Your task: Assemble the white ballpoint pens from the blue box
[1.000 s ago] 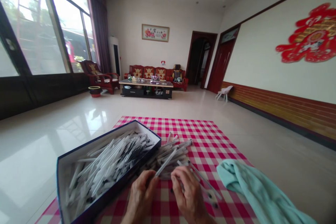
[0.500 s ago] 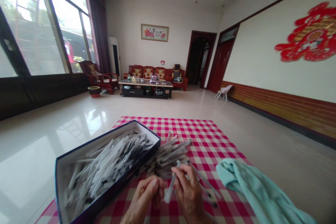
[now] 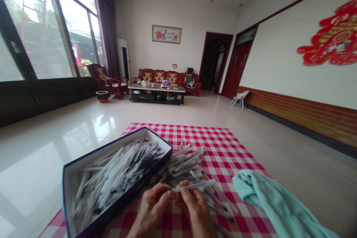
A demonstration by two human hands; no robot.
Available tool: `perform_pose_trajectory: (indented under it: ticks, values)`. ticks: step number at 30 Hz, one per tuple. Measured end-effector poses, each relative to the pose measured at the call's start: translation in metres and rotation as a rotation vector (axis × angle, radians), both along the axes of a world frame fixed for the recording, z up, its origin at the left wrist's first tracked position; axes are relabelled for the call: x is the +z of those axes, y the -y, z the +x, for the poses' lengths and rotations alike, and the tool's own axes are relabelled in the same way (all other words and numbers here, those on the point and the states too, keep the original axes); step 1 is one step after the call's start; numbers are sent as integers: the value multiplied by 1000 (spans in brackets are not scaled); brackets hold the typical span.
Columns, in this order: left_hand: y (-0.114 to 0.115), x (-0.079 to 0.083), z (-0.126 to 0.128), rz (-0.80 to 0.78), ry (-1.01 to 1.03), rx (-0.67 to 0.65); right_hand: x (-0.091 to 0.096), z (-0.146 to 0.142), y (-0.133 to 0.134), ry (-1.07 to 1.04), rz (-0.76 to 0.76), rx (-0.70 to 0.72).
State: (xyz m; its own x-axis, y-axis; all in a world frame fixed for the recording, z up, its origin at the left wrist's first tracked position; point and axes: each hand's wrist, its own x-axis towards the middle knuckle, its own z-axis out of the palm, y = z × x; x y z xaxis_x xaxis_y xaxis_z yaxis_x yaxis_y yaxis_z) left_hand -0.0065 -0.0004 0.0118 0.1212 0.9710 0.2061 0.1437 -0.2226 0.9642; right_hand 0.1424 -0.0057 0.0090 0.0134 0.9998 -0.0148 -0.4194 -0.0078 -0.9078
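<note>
Dark navy rectangular cardboard box (image 3: 111,208), open, full of slim clear plastic pens (image 3: 117,167), at left of red-and-white checked cloth (image 3: 231,152) on the floor | left hand (image 3: 152,208): fingers pinching one clear pen (image 3: 193,185) near its left end | right hand (image 3: 195,204): fingers curled, pinching same pen, level above loose pen pile (image 3: 184,165) | pale teal towel (image 3: 267,202) along cloth's right edge

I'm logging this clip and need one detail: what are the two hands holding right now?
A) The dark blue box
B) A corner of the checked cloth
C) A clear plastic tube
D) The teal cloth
C: the left hand and right hand both pinch a clear plastic tube, held crosswise above the checked cloth.
</note>
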Motion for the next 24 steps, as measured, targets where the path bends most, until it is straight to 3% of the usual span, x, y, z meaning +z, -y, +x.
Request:
perform_pose_trajectory:
  ticks: [4, 10, 12, 17, 24]
  values:
    - [1, -3, 0, 103, -103, 19, -2, -3, 1, -116, -72, 69]
    - [3, 1, 4, 276, -259, 118, 1, -3, 1, -43, -86, 59]
    - [3, -1, 6, 255, -257, 165, 2, -4, 2, -42, -71, 80]
    - [0, -9, 10, 13, -185, 176, 1, -5, 2, -88, -64, 91]
    - [4, 3, 2, 91, -163, 62, -2, -4, 2, -47, -35, 54]
